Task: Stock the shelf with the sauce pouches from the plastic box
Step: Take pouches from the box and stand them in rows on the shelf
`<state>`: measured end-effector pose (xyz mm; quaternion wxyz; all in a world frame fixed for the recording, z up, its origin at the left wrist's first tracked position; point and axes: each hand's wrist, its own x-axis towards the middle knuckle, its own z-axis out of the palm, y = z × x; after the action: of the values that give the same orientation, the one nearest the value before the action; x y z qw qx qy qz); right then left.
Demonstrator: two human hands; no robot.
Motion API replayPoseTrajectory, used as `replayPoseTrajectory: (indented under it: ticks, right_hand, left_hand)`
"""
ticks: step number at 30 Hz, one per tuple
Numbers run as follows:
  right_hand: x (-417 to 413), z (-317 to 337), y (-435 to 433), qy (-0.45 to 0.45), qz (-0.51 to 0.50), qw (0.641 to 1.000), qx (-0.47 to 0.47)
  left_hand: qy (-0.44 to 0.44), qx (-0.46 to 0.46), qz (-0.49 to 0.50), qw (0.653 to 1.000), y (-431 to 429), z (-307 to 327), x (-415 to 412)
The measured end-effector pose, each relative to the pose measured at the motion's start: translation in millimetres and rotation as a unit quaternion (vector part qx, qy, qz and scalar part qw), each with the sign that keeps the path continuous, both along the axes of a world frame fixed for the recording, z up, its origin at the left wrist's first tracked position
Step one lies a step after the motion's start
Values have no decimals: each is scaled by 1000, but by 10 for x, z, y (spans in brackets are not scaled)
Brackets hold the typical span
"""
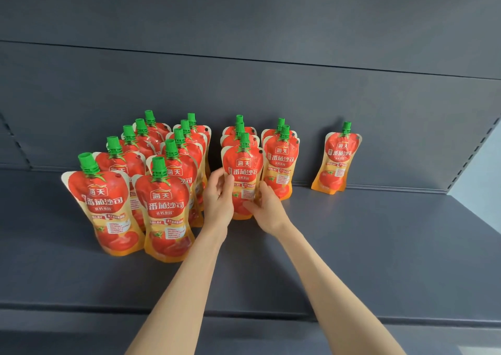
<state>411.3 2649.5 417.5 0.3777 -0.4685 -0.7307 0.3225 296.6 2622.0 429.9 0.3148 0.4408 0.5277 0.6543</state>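
Red tomato sauce pouches with green caps stand in rows on the dark grey shelf (352, 246). Both my hands hold the front pouch (243, 170) of the third row, upright on the shelf. My left hand (218, 200) grips its left edge, my right hand (267, 211) its lower right edge. Two longer rows (162, 205) of several pouches stand to the left. A short row (282, 156) of two stands just right of the held pouch. A single pouch (337, 159) leans at the back wall, far right. The plastic box is out of view.
The shelf's back panel (271, 89) rises behind the pouches. A raised front lip (81, 310) runs along the near edge. The right end of the shelf meets a perforated upright (471, 154).
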Motion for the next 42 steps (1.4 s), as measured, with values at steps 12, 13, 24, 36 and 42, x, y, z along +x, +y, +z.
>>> replayPoseTrajectory:
  ticks: [12, 13, 24, 36, 42]
  right_hand:
    - [-94, 18, -69, -10, -96, 995, 16]
    - [-71, 28, -120, -6, -108, 994, 21]
    - [905, 188, -1299, 41, -235, 968, 71]
    - [2632, -692, -3453, 58, -432, 899, -49]
    - [3450, -1424, -4487, 40, -473, 865, -160]
  left_hand:
    - [26, -46, 38, 998, 33, 60, -29]
    - [33, -44, 31, 998, -16, 58, -16]
    - [162, 23, -90, 982, -932, 82, 515]
    - [172, -55, -370, 911, -2561, -796, 2386]
    - [178, -169, -431, 868, -3487, -1671, 3247]
